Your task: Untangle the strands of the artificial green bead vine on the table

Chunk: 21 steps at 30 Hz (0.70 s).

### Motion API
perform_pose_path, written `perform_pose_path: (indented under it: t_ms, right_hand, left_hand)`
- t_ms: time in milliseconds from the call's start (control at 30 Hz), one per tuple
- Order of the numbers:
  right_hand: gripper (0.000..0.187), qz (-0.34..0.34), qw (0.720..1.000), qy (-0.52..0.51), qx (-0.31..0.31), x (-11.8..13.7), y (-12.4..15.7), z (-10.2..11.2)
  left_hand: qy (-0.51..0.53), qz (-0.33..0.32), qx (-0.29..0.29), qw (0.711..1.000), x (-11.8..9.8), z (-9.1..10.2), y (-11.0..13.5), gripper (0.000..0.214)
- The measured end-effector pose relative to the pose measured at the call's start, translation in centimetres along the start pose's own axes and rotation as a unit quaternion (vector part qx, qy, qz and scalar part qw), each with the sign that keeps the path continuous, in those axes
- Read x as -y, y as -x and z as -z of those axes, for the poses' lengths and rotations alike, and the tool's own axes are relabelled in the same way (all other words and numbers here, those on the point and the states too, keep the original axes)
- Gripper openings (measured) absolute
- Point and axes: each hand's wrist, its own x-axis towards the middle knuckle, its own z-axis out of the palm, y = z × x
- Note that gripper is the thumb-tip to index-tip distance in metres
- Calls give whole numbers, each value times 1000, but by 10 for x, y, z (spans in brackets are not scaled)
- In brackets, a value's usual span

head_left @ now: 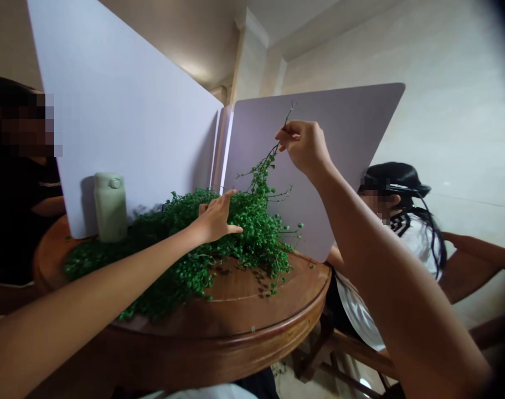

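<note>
A large heap of green artificial foliage (252, 235) with small round leaves spreads over the round wooden table (236, 316). My right hand (304, 141) is raised above the heap, its fingers pinched on the stem of an artificial plant sprig (261, 172). The sprig slants down from the fingers, and its lower end merges with the heap; whether it is still tangled there I cannot tell. My left hand (217, 219) lies over the heap's top with thumb and index finger spread apart. Part of the foliage behind that hand and forearm is hidden.
Behind the heap stand two pale partition boards (144, 111), meeting at a corner. A light green bottle (111, 208) stands upright on the table's left. One person (15, 183) is at the left beyond the board; another person (418, 238) sits at the right on a wooden chair.
</note>
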Motion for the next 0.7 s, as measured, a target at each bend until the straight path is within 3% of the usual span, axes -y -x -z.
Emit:
perform_pose_path:
  t_ms: [233,500,700]
  right_hand:
    - [41,23,999,19,-15,-17,-29,5]
    - [30,-79,995,-23,-48,-5,-42,2]
    - [30,-134,982,-89,-102,-12,-59,3]
  left_hand:
    - [-76,15,24,997,12,-28,19,89]
    - [-126,56,84,987,7,-32,13,58]
    - [-134,73,116,982,7,-28,11,66]
